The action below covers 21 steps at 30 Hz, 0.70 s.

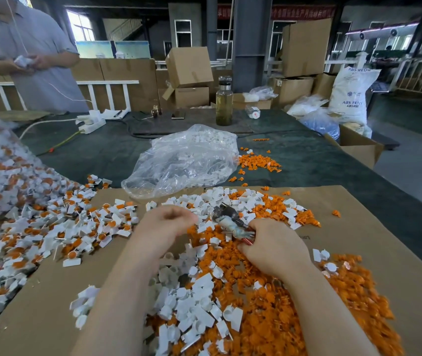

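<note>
we read this as assembly work. our right hand (pixel 274 247) is clamped round the red-handled end of a taped tool (pixel 230 219). the tool's dark head points up-left over the pile, toward the left hand, likely so a part can be fed to it. our left hand (pixel 168 223) hovers just beside the tool head with fingers curled in. it is blurred, so we cannot tell whether it pinches a piece. loose white pieces (pixel 194 299) and orange caps (pixel 276 312) lie heaped together on the cardboard sheet (pixel 384 227) under both wrists, probably so either kind is in easy reach. joined white-and-orange parts (pixel 37 227) spread off to the left, apart from the raw stock. a clear plastic bag (pixel 184 160) of more white pieces sits just behind the sheet on the counter (pixel 320 160), likely as refill.
</note>
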Motion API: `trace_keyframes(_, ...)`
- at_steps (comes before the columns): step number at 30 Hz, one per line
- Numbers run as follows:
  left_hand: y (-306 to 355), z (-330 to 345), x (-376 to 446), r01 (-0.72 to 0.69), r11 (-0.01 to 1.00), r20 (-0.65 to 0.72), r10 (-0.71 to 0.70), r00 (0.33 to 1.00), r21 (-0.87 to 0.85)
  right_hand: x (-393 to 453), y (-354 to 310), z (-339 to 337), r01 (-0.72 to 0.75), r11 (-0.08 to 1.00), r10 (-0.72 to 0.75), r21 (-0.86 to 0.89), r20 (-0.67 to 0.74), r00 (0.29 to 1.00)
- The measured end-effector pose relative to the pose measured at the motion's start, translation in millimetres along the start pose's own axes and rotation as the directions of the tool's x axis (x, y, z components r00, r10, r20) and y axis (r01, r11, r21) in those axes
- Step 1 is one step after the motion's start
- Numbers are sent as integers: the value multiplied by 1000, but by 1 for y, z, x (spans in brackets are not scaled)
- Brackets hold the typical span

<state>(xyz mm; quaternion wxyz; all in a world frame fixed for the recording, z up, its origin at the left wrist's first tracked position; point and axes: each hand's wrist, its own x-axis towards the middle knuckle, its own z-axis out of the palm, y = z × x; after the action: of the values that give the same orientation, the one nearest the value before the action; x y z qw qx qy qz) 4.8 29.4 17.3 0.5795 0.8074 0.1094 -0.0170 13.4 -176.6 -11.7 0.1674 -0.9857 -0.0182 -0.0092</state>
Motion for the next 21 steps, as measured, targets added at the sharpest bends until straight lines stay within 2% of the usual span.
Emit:
trace_keyframes(1, 0, 7, -2, -54, 989, 62, 46, 997, 135, 0, -1, 1, -5, 1000, 5, -11, 0, 1000)
trace_keyframes(3, 0, 21, -4, -126, 945, 141, 87, 986, 301, 1, -2, 2, -16, 1000, 16, -24, -2, 1000)
trace_keyframes(5, -1, 32, -3, -175, 859, 144, 120, 982, 481, 1, -2, 2, -23, 999, 22, -35, -4, 1000)
trace_keyframes(7, -3, 37, -2, -203, 785, 136, 152, 979, 585, 1, -2, 2, -25, 999, 25, -34, 0, 1000)
trace_keyframes(16, -9, 36, 1, -276, 745, 145, 237, 961, 607, 1, -3, 1, -41, 999, 41, 20, -12, 999)
trace_keyframes(21, -9, 35, 2, -263, 788, 101, 251, 963, 557, 0, -5, 5, -43, 999, 43, 20, -6, 999)
